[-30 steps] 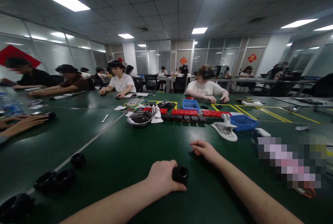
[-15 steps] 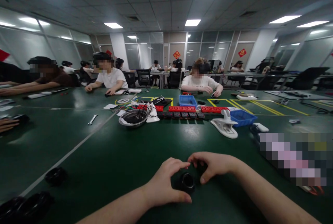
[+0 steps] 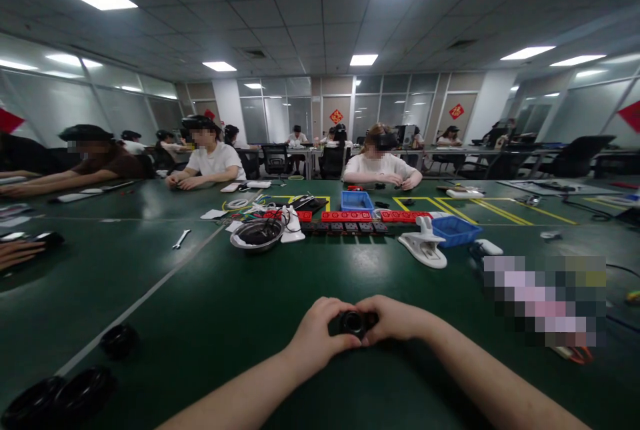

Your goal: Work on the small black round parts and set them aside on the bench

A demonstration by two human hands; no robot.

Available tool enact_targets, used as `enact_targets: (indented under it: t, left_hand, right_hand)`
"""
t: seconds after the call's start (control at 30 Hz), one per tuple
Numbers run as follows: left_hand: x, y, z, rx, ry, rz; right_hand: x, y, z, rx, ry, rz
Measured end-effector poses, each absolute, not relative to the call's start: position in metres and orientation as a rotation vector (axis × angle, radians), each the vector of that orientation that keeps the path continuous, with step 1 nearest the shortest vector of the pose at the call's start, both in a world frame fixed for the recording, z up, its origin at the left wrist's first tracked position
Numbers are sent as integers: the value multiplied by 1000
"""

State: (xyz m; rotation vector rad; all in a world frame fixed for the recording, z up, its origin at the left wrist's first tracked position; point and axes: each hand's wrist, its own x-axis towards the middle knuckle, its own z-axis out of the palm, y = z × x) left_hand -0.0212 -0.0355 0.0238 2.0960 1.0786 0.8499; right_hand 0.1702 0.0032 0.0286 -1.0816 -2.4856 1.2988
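Observation:
A small black ring-shaped part [image 3: 353, 324] with a round hole facing me is between my hands, low over or on the green table. My left hand [image 3: 323, 331] is closed around its left side, thumb below and fingers above. From the other side, my right hand [image 3: 393, 319] grips it, with the fingertips of both hands nearly meeting. Something dark also shows under my right fingers; I cannot tell whether it is a separate piece. Farther left lie a similar black ring [image 3: 119, 341] and larger black rings [image 3: 86, 390].
Beyond my hands stand a metal bowl [image 3: 257, 235], a white clamp-like stand [image 3: 424, 247], red socket strips [image 3: 345, 216] and blue trays [image 3: 455, 231]. A wrench [image 3: 181, 239] lies left. A blurred pinkish item [image 3: 540, 303] is at right. Co-workers sit across and at the left.
My hands have come together and closed on the black ring-shaped part, which now sits slightly farther from me. The camera view has tilted up a little.

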Motion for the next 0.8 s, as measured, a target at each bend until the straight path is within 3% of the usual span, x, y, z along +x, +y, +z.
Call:
enact_targets:
  t: [0.37, 0.63, 0.8]
  left_hand:
    - [-8, -6, 17, 2101, 1177, 869]
    - [-4, -6, 12, 2044, 1527, 937]
    - [-6, -4, 9, 2027, 1444, 988]
  right_hand:
    - [172, 13, 17, -1164, -2312, 1057]
    - [139, 3, 5, -1587, -2290, 282]
    - [138, -2, 10, -1572, -2321, 132]
